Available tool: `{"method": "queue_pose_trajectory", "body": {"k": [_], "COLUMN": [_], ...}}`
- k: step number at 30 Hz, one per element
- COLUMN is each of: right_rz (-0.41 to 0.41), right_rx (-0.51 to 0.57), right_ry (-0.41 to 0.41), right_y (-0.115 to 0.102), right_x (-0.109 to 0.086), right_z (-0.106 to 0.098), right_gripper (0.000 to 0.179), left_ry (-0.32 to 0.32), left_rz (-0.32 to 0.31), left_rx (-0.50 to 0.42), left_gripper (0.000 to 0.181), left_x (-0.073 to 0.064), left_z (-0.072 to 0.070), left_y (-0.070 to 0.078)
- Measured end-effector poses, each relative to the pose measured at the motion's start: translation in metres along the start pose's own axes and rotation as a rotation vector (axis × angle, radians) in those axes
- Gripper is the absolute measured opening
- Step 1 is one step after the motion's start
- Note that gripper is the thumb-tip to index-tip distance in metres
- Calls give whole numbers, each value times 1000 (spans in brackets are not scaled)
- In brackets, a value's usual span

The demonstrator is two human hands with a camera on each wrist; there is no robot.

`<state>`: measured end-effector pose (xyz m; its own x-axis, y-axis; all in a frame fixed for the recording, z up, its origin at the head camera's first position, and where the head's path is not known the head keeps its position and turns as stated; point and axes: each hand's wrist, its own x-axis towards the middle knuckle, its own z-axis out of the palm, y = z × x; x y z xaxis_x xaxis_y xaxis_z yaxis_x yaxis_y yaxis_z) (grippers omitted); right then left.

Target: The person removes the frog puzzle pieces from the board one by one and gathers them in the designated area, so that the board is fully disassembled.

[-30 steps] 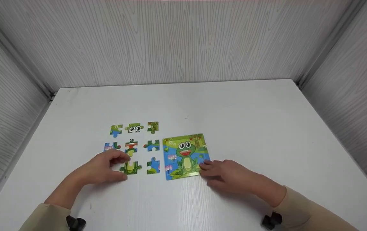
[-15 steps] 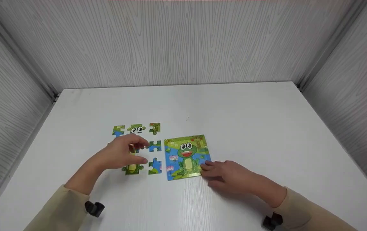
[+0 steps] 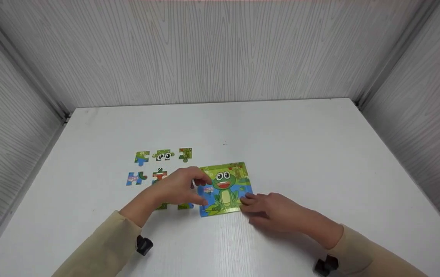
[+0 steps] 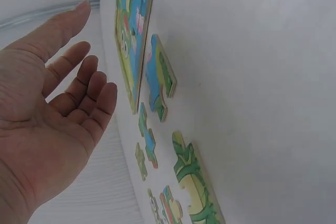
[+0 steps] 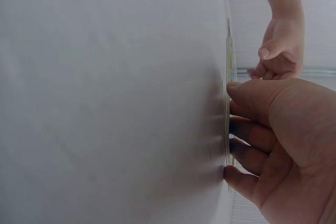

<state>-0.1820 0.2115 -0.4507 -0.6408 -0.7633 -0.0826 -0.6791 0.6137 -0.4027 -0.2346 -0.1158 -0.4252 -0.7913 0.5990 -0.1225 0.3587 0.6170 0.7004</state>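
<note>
The picture puzzle board, printed with a frog, lies flat on the table. My left hand is over the board's left edge, with the thumb and fingers parted. In the left wrist view that same hand shows a bare palm and loosely bent fingers with nothing between them. My right hand rests its fingertips on the board's lower right side; in the right wrist view the thumb also lies at its edge. Several loose jigsaw pieces are left of the board, including a frog-eyes piece; the left hand partly hides others.
A green frog-body piece and a blue-green piece lie apart near the board in the left wrist view. The white table is bounded by a wood-grained panel behind and similar panels at both sides.
My left hand has moved right, from beside the left pieces across them to the board's left edge, uncovering the left-hand pieces. The right hand stays on the board.
</note>
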Motion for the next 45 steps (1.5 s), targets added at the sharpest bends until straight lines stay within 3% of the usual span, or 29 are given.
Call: {"method": "queue_pose_trajectory", "body": {"k": [6, 15, 34, 45], "right_rz": [-17, -40, -61, -17], "right_rx": [-17, -31, -22, -1], "right_ry": [10, 25, 28, 4], "right_y": [2, 2, 2, 1], "right_x": [-1, -3, -3, -1], "right_z": [1, 2, 1, 0], "right_gripper": [44, 43, 42, 45], "left_ry": [-36, -64, -98, -128], "left_rz": [26, 46, 15, 55], "left_rx": [15, 40, 133, 150], "left_gripper": [46, 47, 51, 43], "left_x": [6, 10, 10, 10], "left_z": [11, 17, 20, 19], "left_y": [-2, -4, -2, 0]}}
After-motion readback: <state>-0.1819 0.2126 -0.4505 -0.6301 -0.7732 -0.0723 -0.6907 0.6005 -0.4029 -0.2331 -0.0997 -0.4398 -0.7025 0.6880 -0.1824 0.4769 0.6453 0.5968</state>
